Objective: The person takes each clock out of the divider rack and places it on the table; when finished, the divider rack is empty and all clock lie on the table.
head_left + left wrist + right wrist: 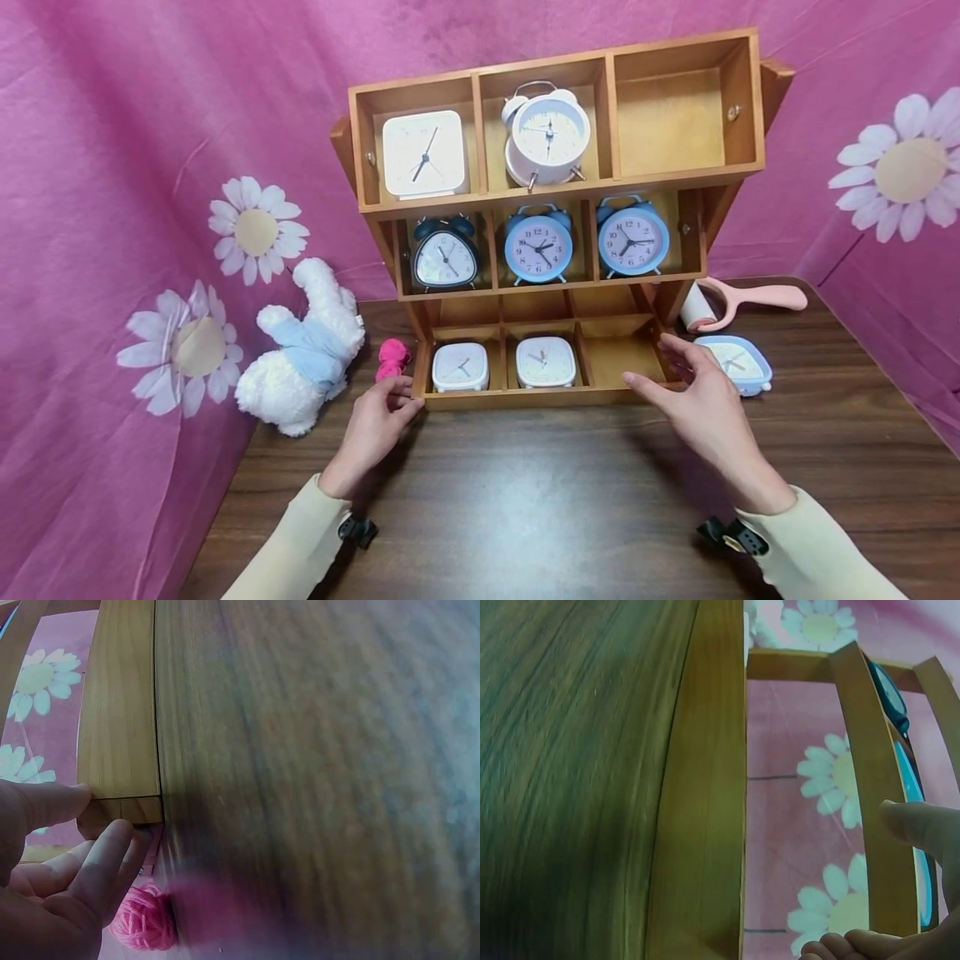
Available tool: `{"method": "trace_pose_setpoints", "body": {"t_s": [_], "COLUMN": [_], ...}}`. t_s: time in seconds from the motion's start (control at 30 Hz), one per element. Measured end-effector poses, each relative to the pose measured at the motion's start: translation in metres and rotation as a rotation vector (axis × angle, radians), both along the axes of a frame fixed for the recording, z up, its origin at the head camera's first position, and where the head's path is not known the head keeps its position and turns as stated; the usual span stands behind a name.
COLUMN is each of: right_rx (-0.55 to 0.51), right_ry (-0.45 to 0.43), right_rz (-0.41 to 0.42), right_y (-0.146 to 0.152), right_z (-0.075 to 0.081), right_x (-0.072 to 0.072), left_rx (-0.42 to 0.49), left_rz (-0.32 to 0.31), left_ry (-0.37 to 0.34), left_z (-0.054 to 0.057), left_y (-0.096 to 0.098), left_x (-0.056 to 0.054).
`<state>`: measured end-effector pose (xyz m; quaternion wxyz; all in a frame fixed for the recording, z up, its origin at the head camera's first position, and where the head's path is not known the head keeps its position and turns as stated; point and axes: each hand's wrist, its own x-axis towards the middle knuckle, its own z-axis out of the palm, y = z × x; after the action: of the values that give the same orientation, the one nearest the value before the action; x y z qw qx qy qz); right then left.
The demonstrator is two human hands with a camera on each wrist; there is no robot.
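Note:
A three-tier wooden shelf (540,401) stands on the table, with clocks in most of its compartments. My left hand (378,423) grips its bottom left front corner; in the left wrist view the thumb and fingertips (112,840) close round the end of the wooden front strip (120,712). At the bottom right corner my right hand (708,408) is spread, thumb in front of the bare right compartment and fingers by the shelf's side. Two white square clocks (461,367) sit in the bottom tier. Just beyond the right hand lies a blue-rimmed clock (738,364).
A white plush toy (300,358) in blue lies left of the shelf, with pink yarn balls (392,358) close by the left hand. A pink-handled lint roller (750,300) lies at the back right. Pink flowered cloth (75,167) hangs behind the table.

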<state>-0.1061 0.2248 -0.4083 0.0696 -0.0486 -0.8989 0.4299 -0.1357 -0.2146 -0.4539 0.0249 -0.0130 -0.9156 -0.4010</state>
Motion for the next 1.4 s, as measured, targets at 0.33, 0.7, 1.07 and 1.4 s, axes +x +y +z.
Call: {"method": "trace_pose_setpoints", "body": {"t_s": [0.33,0.7,1.07,1.4], "right_rx": [-0.085,-0.096,-0.131,-0.084], "right_ry": [-0.039,-0.031,-0.040,-0.005], "right_rz": [0.068,0.085,0.079,0.029], "right_y": [-0.034,-0.063,-0.092,-0.115], "right_z": [-0.011,-0.019,-0.026,-0.035], "right_x": [-0.009,-0.018,-0.028,-0.034], "left_rx": [-0.002,0.007,0.079,0.062], "left_rz": [0.001,0.015,-0.080,-0.038], "left_ry": [0.004,0.007,0.182,0.091], "left_z": [0.000,-0.001,-0.060,-0.020], "left_y": [-0.001,-0.002,-0.028,-0.008], "left_x": [0.001,0.002,-0.023,-0.007]}}
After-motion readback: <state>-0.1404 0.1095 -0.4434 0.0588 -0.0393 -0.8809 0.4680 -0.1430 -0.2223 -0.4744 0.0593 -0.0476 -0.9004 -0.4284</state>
